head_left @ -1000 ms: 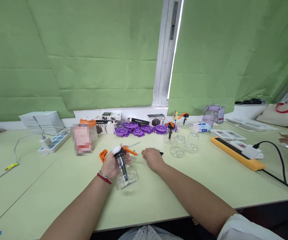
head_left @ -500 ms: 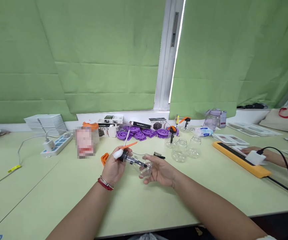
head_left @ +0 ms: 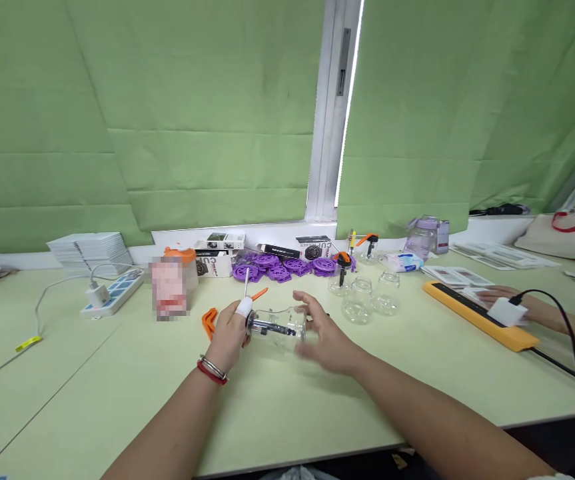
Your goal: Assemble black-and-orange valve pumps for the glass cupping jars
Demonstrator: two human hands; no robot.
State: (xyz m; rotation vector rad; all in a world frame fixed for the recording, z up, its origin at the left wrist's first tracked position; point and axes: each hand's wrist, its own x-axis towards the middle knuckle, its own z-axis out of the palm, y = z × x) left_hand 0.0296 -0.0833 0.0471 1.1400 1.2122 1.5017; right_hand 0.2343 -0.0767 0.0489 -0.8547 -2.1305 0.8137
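A clear glass jar (head_left: 287,337) lies on its side in the air above the table, with a black pump tube (head_left: 274,328) inside it. At its neck end, my left hand (head_left: 228,337) is closed round the dark top; a white covering (head_left: 244,307) is on the thumb. An orange lever (head_left: 260,293) and a thin white stick (head_left: 246,281) project beyond that hand. My right hand (head_left: 330,343) is spread open at the jar's base, thumb blurred; whether it touches the glass I cannot tell. Orange plastic parts (head_left: 209,321) lie beside my left hand.
Two clear jars (head_left: 358,307) stand to the right, near a jar with an orange-and-black pump top (head_left: 342,267). Purple plastic discs (head_left: 280,272) lie at the back. Power strips (head_left: 122,290) sit left and right (head_left: 487,320). Another person's hand (head_left: 504,297) is at far right.
The jar has turned more level and further onto the tube, its base now facing right. My right hand has shifted from gripping its body to spread fingers at the base.
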